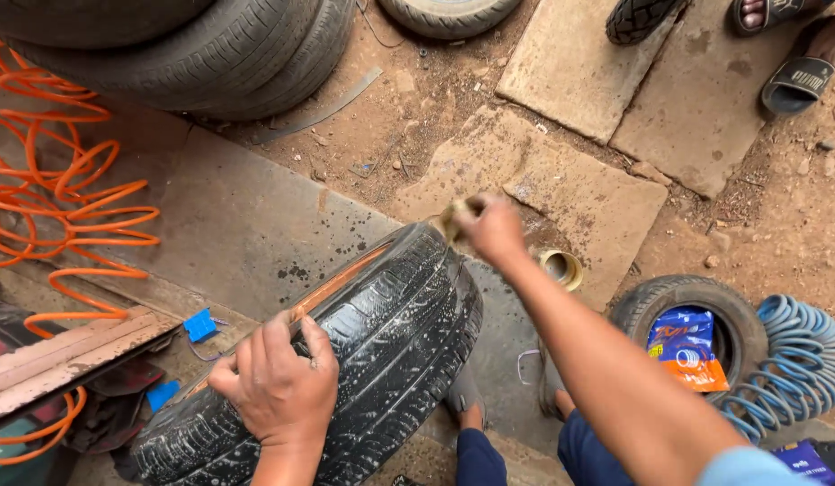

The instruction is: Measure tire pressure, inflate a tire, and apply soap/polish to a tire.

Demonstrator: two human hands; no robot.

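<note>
Left hand (278, 385) pressed flat on top of a wet black car tire (381, 342), fingers spread over the tread and holding nothing else, with the tire standing upright on the ground between the knees. Right hand (491, 227) stretched out past the far edge of the tire, fingers curled tight around a small yellowish sponge (455, 216), a bit blurred. Nearby: a round yellow tin (561, 267) on the ground, a small tire (687, 310) with a blue and orange packet (685, 346) inside, a blue coiled hose (800, 360), an orange coiled hose (57, 207).
</note>
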